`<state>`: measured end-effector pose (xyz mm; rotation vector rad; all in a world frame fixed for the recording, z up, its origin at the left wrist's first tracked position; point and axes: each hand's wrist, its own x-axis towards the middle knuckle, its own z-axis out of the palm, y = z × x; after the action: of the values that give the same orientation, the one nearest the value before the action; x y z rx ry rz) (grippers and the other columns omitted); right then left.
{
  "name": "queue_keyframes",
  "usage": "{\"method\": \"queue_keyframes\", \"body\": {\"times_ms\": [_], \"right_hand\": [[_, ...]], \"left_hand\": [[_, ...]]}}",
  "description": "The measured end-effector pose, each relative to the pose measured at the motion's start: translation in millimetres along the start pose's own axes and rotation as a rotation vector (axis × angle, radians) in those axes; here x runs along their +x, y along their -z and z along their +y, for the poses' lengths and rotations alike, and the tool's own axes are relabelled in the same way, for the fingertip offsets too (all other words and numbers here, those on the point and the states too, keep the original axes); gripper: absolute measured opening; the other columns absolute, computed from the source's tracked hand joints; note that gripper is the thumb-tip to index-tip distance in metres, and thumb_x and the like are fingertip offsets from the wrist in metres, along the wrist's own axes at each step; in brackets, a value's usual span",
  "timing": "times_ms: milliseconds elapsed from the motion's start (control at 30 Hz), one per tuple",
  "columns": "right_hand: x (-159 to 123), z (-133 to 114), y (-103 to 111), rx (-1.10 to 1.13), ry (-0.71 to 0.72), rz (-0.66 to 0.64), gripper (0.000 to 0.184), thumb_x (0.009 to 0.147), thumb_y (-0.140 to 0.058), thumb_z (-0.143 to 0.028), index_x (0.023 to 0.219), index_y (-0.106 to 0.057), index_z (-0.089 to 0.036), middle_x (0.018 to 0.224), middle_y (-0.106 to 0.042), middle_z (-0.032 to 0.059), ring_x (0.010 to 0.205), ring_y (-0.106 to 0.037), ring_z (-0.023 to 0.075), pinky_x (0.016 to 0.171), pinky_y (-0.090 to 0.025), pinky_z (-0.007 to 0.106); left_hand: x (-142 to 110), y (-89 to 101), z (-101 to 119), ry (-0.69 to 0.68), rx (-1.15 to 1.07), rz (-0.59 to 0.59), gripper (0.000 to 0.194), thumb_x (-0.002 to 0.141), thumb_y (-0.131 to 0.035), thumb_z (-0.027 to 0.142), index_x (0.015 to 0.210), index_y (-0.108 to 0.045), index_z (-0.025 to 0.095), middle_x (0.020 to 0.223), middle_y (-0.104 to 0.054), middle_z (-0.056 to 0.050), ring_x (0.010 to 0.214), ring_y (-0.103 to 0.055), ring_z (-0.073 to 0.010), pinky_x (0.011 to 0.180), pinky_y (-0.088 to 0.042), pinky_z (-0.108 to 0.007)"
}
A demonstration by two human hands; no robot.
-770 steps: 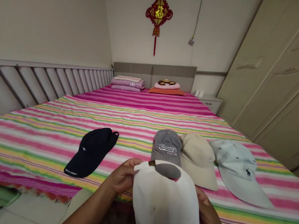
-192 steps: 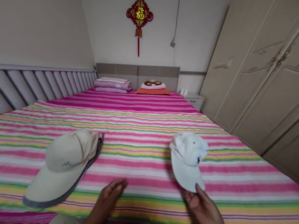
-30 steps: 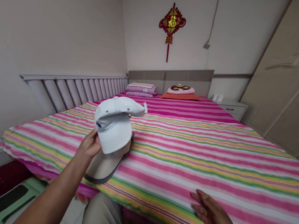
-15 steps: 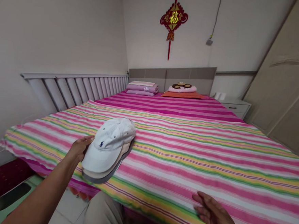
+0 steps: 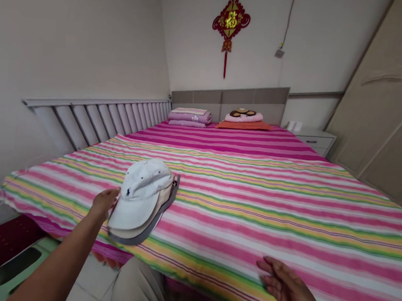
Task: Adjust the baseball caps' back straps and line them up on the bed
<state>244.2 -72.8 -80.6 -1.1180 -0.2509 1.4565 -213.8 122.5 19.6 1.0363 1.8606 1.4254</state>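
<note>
A white baseball cap (image 5: 142, 193) with a small navy logo on its front lies on top of a stack on the striped bedspread (image 5: 269, 210). Under it shows a beige cap (image 5: 162, 198), and the lowest layer is a cap with a dark grey brim edge (image 5: 147, 231). My left hand (image 5: 104, 202) is right beside the white cap's brim, fingers spread and holding nothing. Near the bed's front edge, my right hand (image 5: 290, 285) hovers or rests on the bedspread, fingers loosely apart and empty.
A slatted wall panel (image 5: 96, 118) runs along the bed's left side. Folded purple bedding (image 5: 189, 117) and a pillow (image 5: 243, 121) lie at the headboard. A wardrobe (image 5: 380, 99) stands right. A green plastic step (image 5: 14, 266) sits on the floor at lower left.
The white cap has gone from my left hand to lying flat on the stack. My left hand has let go and drawn slightly left. My right hand has barely moved.
</note>
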Motion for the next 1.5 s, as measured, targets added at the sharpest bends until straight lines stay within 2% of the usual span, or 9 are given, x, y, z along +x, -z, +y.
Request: {"method": "queue_keyframes", "body": {"times_ms": [67,100,167,300,500,800,1000,1300,1500], "right_hand": [[0.1,0.6,-1.1,0.002,0.004,0.004,0.044,0.055,-0.079,-0.032,0.092,-0.060,-0.016,0.089,-0.071,0.0068,0.060,-0.064,0.0142,0.054,-0.052,0.023],[0.3,1.0,-1.3,0.002,0.007,0.006,0.044,0.055,-0.079,-0.032,0.092,-0.060,-0.016,0.089,-0.071,0.0067,0.060,-0.063,0.0141,0.054,-0.052,0.023],[1.0,1.7,-1.3,-0.004,0.009,0.005,0.044,0.055,-0.079,-0.033,0.092,-0.060,-0.016,0.088,-0.071,0.0065,0.060,-0.063,0.0141,0.055,-0.052,0.023],[2.4,2.7,0.2,-0.013,0.007,0.012,0.045,0.055,-0.078,-0.035,0.092,-0.060,-0.016,0.087,-0.072,0.0063,0.060,-0.063,0.0140,0.056,-0.052,0.024],[3.0,4.5,1.7,-0.013,0.017,0.010,0.046,0.054,-0.079,-0.036,0.091,-0.061,-0.017,0.085,-0.072,0.0059,0.060,-0.063,0.0136,0.058,-0.051,0.023],[0.1,3.2,-1.4,-0.054,0.018,0.047,0.046,0.052,-0.080,-0.036,0.089,-0.062,-0.017,0.083,-0.072,0.0055,0.060,-0.062,0.0138,0.058,-0.052,0.023],[-0.4,3.1,-1.4,-0.064,0.028,0.058,0.045,0.050,-0.080,-0.033,0.088,-0.062,-0.017,0.080,-0.071,0.0056,0.059,-0.062,0.0141,0.057,-0.052,0.023],[-1.4,3.1,-3.2,-0.068,0.041,0.051,0.041,0.052,-0.079,-0.035,0.086,-0.063,-0.017,0.077,-0.071,0.0045,0.058,-0.060,0.0135,0.057,-0.051,0.023],[-0.5,5.3,-9.5,-0.069,0.070,0.078,0.043,0.050,-0.080,-0.037,0.085,-0.063,-0.017,0.073,-0.070,0.0034,0.055,-0.059,0.0117,0.056,-0.050,0.022]], "left_hand": [[-15.9,-3.5,-3.7,-0.237,0.137,0.136,0.037,0.067,-0.053,0.035,0.096,-0.057,0.013,0.110,-0.058,-0.016,0.110,-0.047,-0.0303,0.089,-0.038,-0.044],[-26.1,-6.8,-8.7,-0.450,0.283,0.184,0.047,0.071,-0.048,0.039,0.109,-0.053,0.010,0.123,-0.050,-0.019,0.119,-0.039,-0.0308,0.096,-0.032,-0.045],[-47.5,-15.9,-24.2,-0.800,0.607,0.153,0.068,0.073,-0.043,0.048,0.122,-0.041,0.000,0.131,-0.037,-0.027,0.125,-0.030,-0.0336,0.100,-0.024,-0.048],[-76.6,-33.1,-58.4,-0.927,0.954,0.139,0.095,0.070,-0.043,0.059,0.134,-0.014,-0.005,0.136,-0.024,-0.032,0.127,-0.022,-0.0391,0.097,-0.021,-0.056],[-93.9,-35.3,-82.7,-1.105,1.004,0.191,0.083,0.076,-0.045,0.044,0.137,-0.009,-0.001,0.140,-0.019,-0.030,0.132,-0.012,-0.0358,0.101,-0.014,-0.056],[-97.5,-17.4,-103.8,-1.079,1.161,0.067,0.054,0.072,-0.046,0.010,0.126,-0.044,0.011,0.140,-0.026,-0.023,0.133,-0.008,-0.0330,0.101,-0.012,-0.057],[-77.8,-7.9,-91.5,-1.100,1.191,-0.007,0.064,0.063,-0.050,0.009,0.127,-0.042,0.013,0.139,-0.030,-0.023,0.132,-0.015,-0.0345,0.098,-0.025,-0.052],[-70.7,-14.8,-105.5,-1.157,1.145,0.026,0.054,0.069,-0.042,0.005,0.122,-0.046,0.012,0.135,-0.036,-0.024,0.132,-0.014,-0.0333,0.099,-0.024,-0.052],[-76.8,-14.8,-100.0,-1.119,1.165,0.019,0.059,0.066,-0.041,0.003,0.124,-0.045,0.010,0.138,-0.032,-0.023,0.132,-0.015,-0.0343,0.099,-0.023,-0.052]]}}
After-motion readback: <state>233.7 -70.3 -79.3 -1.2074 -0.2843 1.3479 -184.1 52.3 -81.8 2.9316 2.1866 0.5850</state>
